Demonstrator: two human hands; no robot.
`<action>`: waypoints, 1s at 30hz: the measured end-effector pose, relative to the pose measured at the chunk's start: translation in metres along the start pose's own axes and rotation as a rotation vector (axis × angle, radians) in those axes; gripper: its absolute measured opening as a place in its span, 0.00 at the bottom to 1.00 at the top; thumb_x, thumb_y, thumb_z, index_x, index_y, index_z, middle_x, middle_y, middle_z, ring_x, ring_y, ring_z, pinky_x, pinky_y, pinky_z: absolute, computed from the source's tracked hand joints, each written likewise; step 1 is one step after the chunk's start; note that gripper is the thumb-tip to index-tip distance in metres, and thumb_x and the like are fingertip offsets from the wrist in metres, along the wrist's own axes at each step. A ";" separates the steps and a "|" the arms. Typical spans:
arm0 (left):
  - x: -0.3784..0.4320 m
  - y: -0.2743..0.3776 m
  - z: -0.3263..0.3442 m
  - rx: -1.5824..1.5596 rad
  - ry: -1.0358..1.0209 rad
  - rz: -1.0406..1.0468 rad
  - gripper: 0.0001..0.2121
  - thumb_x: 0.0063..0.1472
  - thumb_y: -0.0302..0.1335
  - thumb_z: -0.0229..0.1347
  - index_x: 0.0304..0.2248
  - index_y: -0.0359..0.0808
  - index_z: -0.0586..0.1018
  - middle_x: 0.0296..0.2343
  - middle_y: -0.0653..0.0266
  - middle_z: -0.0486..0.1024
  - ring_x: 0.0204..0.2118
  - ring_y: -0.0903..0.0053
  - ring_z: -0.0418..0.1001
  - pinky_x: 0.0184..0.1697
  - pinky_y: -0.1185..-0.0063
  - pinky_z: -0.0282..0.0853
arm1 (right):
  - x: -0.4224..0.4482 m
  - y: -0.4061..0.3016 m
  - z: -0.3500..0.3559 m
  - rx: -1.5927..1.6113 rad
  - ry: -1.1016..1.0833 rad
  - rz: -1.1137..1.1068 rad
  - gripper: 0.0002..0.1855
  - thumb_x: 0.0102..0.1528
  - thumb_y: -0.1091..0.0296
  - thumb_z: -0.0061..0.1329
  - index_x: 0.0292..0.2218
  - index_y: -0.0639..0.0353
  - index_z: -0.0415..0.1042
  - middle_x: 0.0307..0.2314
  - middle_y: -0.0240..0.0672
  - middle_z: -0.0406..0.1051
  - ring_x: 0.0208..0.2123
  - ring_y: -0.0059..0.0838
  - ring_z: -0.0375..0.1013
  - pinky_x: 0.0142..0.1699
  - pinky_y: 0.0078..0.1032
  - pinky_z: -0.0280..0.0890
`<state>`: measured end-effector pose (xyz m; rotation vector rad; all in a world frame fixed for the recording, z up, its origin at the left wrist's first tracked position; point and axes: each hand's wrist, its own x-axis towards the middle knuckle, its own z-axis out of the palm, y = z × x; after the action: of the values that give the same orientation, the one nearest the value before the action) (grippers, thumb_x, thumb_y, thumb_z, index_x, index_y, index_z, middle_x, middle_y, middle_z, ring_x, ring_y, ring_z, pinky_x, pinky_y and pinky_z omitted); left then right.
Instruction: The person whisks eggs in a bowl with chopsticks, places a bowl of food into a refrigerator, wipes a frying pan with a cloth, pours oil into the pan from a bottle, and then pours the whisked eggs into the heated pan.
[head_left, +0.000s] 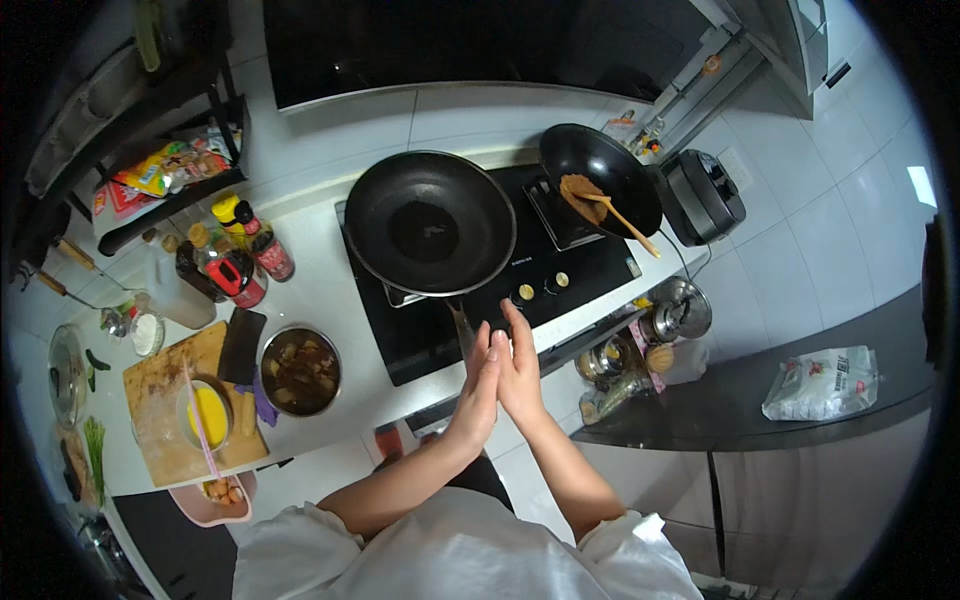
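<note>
My left hand (475, 397) and my right hand (519, 375) meet palm to palm in front of the cooktop (420, 337), near the handle of a large black frying pan (431, 225). Neither shows anything held. The pan sits on the left burner with a little liquid at its bottom. On the right burner, a tilted black wok (622, 165) holds a brown paste (581, 196) and a wooden spoon (616, 223). Left of the cooktop stands a metal pot (300, 371) of brown food in liquid. A bowl of beaten egg (210, 415), with pink chopsticks across it, rests on a wooden cutting board (165, 382).
A cleaver (241, 346) lies at the board's corner. Sauce bottles (232, 270) stand behind it, below a spice rack (172, 202). A pink bin (217, 510) with eggshells hangs at the counter edge. A white plastic bag (821, 384) lies on the dark counter at right.
</note>
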<state>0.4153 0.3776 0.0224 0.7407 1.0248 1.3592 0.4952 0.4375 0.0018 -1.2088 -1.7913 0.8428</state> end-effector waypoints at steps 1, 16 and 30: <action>0.001 -0.003 0.008 0.002 0.000 -0.004 0.30 0.66 0.46 0.30 0.60 0.36 0.42 0.61 0.60 0.37 0.63 0.72 0.34 0.63 0.75 0.32 | 0.005 0.007 -0.005 -0.015 0.016 0.023 0.25 0.59 0.64 0.36 0.54 0.70 0.55 0.52 0.53 0.57 0.54 0.46 0.58 0.57 0.32 0.52; 0.106 -0.113 0.119 -0.179 0.428 -0.005 0.29 0.66 0.38 0.38 0.59 0.30 0.43 0.58 0.49 0.44 0.61 0.65 0.45 0.60 0.77 0.42 | 0.119 0.220 -0.043 -0.789 -0.390 0.064 0.24 0.54 0.55 0.44 0.46 0.63 0.59 0.34 0.50 0.69 0.35 0.47 0.72 0.37 0.38 0.69; 0.174 -0.168 0.102 -0.030 0.784 0.084 0.23 0.65 0.33 0.37 0.56 0.30 0.56 0.56 0.51 0.54 0.59 0.65 0.52 0.60 0.77 0.46 | 0.159 0.257 -0.033 -0.974 -0.778 -0.098 0.18 0.53 0.60 0.47 0.39 0.61 0.57 0.32 0.50 0.70 0.37 0.47 0.70 0.41 0.38 0.66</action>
<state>0.5645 0.5441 -0.1141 0.2066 1.5820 1.7852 0.5945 0.6727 -0.1634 -1.4327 -3.0796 0.3548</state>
